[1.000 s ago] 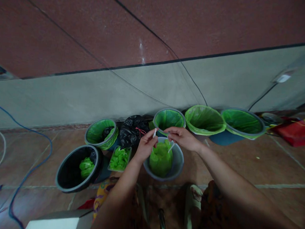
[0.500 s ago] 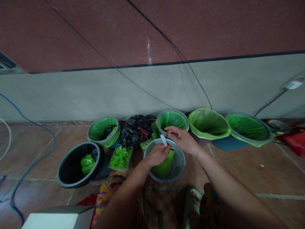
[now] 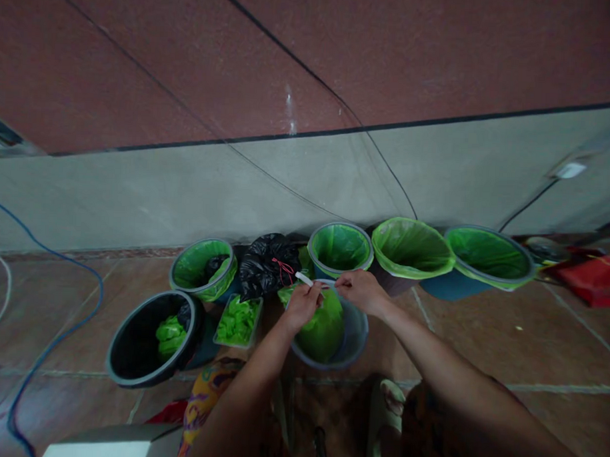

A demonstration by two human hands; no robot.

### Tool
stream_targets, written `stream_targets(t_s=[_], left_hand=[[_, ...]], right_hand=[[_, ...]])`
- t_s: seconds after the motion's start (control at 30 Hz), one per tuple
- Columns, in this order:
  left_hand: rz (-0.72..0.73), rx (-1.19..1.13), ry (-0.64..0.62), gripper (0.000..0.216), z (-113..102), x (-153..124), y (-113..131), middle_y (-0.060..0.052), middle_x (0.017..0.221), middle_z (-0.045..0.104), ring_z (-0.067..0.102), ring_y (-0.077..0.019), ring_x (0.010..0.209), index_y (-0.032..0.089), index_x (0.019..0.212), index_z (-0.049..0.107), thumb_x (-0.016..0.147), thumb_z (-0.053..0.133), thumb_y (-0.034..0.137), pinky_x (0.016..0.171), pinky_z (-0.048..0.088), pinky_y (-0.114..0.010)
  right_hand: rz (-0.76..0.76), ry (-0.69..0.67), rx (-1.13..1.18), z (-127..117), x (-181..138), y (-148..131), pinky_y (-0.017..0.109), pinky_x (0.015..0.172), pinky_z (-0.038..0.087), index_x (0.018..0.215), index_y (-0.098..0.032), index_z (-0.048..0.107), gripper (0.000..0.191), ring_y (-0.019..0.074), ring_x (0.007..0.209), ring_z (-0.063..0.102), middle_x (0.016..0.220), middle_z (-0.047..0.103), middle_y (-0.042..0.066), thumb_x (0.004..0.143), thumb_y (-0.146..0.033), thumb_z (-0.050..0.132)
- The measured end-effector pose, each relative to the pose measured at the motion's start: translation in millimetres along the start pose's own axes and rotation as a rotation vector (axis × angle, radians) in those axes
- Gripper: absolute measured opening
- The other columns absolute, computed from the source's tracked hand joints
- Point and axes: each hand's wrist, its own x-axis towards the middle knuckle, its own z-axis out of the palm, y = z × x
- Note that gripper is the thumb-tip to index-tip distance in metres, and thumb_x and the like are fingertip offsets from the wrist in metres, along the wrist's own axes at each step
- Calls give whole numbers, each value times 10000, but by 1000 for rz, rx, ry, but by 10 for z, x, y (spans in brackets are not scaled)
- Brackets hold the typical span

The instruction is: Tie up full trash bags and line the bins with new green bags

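Observation:
My left hand (image 3: 303,306) is closed around a short white strip (image 3: 304,278), whose end sticks up past the fingers. Just below it, a full-looking green plastic bag (image 3: 324,332) sits inside a grey basin (image 3: 360,337) on the floor. The bag's top meets the fingers of my left hand, though the exact contact is hidden. Level with it on the right, my right hand (image 3: 365,292) has its fingers pinched together. A thin line seems to run between the two hands, too fine to name.
Green-lined bins (image 3: 342,246) stand along the wall, with a black plastic bag (image 3: 266,264) among them. Left of the basin are a clear tray (image 3: 252,337) of green plastic pieces and a black bin (image 3: 115,352). A blue hose (image 3: 55,343) crosses the floor.
My left hand has moved left and the white strip has tilted leftward. My right hand has dropped lower, its fingers drawn from apart into a pinch.

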Motion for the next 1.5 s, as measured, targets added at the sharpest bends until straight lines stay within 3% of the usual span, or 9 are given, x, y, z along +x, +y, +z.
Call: stream_targets(t_s=[0.1, 0.2, 0.33, 0.5, 0.83, 1.23, 1.3, 1.43, 1.5], left_hand=[[-52, -81, 36, 430, -29, -7, 22, 8, 529, 509, 431, -121, 506, 171, 694, 712, 827, 609, 566, 536, 311, -263], [-88, -135, -13, 416, -24, -10, 10, -1, 555, 527, 446, -123, 527, 169, 674, 694, 802, 645, 562, 556, 335, -264], [-98, -130, -22, 444, 20, -25, 17, 1, 534, 496, 425, -118, 515, 183, 579, 593, 800, 655, 563, 542, 319, -266], [-128, -200, -6, 400, 43, -52, 91, 16, 565, 488, 434, -113, 522, 182, 644, 586, 802, 667, 541, 557, 368, -264], [-132, -77, 19, 411, 66, -43, 38, 32, 553, 457, 426, -100, 513, 170, 672, 567, 884, 528, 519, 541, 377, -239], [-97, -89, 106, 391, 72, 1, -56, 40, 513, 448, 396, -91, 469, 182, 654, 548, 878, 512, 500, 486, 339, -226], [-87, -77, 117, 353, 51, -2, -33, 27, 526, 490, 417, -91, 477, 172, 654, 575, 859, 534, 457, 483, 342, -219], [-44, 43, -9, 213, -43, -15, 49, -18, 639, 634, 565, -127, 593, 138, 758, 695, 798, 592, 320, 583, 454, -234], [14, 247, -82, 195, -95, -29, 95, -18, 652, 656, 595, -142, 614, 138, 835, 730, 802, 572, 249, 626, 478, -252]], right_hand=[[35, -9, 69, -51, -1, 18, 239, 621, 433, 840, -167, 769, 172, 168, 698, 670, 771, 755, 55, 790, -181, 605], [-10, 20, 118, 14, 6, 14, 234, 668, 454, 911, -167, 748, 170, 161, 740, 676, 832, 762, 48, 776, -198, 648], [-39, -2, 58, 165, 17, -53, 245, 673, 444, 863, -159, 745, 125, 171, 758, 681, 829, 763, 67, 799, -225, 659], [-22, 84, -38, 213, -8, -148, 250, 701, 430, 811, -182, 747, 148, 175, 792, 695, 831, 770, 62, 852, -213, 608], [37, 72, -112, 220, -36, -212, 251, 715, 408, 884, -157, 740, 151, 171, 831, 695, 881, 772, 66, 894, -179, 591], [11, 112, -87, 267, -50, -197, 261, 720, 416, 871, -148, 703, 155, 182, 803, 680, 843, 749, 81, 897, -198, 559], [-17, 43, 9, 273, -52, -168, 249, 690, 419, 841, -151, 695, 133, 166, 748, 670, 787, 738, 62, 876, -210, 581], [-55, -271, 233, 264, -48, -89, 230, 597, 418, 789, -155, 689, 108, 152, 641, 652, 676, 706, 21, 829, -225, 618], [-35, -273, 183, 239, -27, -48, 240, 633, 439, 797, -151, 705, 79, 166, 691, 665, 731, 727, 35, 785, -165, 629]])
